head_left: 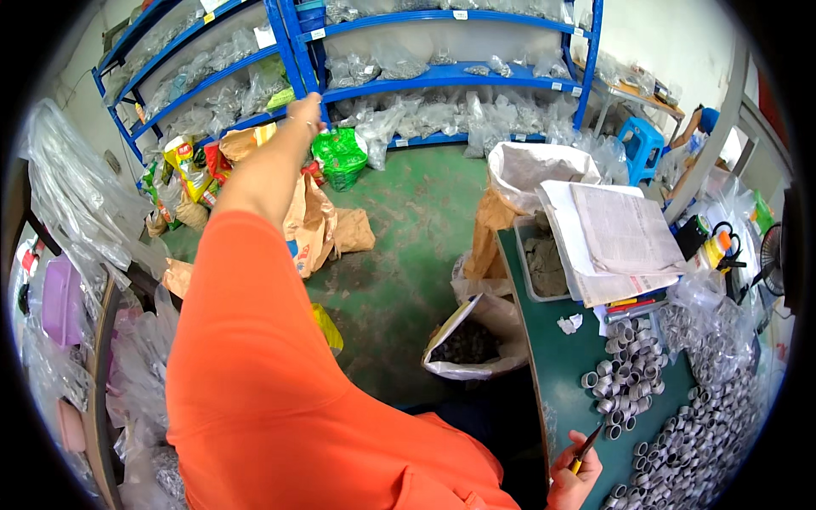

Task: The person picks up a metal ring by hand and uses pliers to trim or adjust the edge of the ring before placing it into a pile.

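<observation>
A grey tray [544, 265] on the counter [565, 374] is holding grey lumps; an open sack [476, 340] is sitting beside it. Metal rings [629, 374] are lying right. We are gripping a pen [586, 446] in our right hand [571, 480], near; our left hand [304, 112] is reaching far toward blue shelves [408, 81], grip unclear.

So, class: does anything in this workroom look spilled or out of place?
Yes. Torn brown paper bags and packets lie strewn on the green floor below the blue shelves, and metal rings lie in loose heaps on the table.
</observation>
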A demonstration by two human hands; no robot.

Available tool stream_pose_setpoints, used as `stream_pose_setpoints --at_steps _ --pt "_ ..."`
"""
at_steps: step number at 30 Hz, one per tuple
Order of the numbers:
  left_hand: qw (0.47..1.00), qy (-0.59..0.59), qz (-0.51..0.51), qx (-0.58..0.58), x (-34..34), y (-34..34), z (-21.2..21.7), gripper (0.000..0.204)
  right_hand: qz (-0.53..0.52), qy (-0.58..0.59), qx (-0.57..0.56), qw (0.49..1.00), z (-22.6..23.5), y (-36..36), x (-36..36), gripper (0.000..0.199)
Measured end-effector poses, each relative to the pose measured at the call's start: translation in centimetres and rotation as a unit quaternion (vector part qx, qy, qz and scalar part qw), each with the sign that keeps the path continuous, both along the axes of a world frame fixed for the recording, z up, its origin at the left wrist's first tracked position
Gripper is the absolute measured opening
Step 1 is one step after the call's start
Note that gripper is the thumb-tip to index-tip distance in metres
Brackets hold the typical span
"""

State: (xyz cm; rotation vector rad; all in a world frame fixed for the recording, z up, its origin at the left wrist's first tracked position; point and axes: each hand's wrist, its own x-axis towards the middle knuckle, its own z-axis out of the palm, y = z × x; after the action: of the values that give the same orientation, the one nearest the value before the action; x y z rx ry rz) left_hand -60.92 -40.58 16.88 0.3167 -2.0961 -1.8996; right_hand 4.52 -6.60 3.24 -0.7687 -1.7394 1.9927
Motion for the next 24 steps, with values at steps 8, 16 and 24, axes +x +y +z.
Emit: stream_pose_setpoints --at_steps 8,16,24 --pt "0.991 -0.054 -0.021 -0.120 -3.3 2.6 -8.6 0.037 -0.041 -0.035 -0.045 0.998 1.2 -1.2 -0.9 0.053" --pt "0.889 0.042 -0.456 -0.023 19.1 24.4 -6.9 0.037 -0.146 0.023 -0.098 0.984 2.0 -0.8 1.4 0.034" --pt "0.535 -0.094 -0.829 0.132 43.1 30.7 -11.2 0.022 -0.207 -0.006 0.055 0.977 1.5 -0.1 2.4 0.041"
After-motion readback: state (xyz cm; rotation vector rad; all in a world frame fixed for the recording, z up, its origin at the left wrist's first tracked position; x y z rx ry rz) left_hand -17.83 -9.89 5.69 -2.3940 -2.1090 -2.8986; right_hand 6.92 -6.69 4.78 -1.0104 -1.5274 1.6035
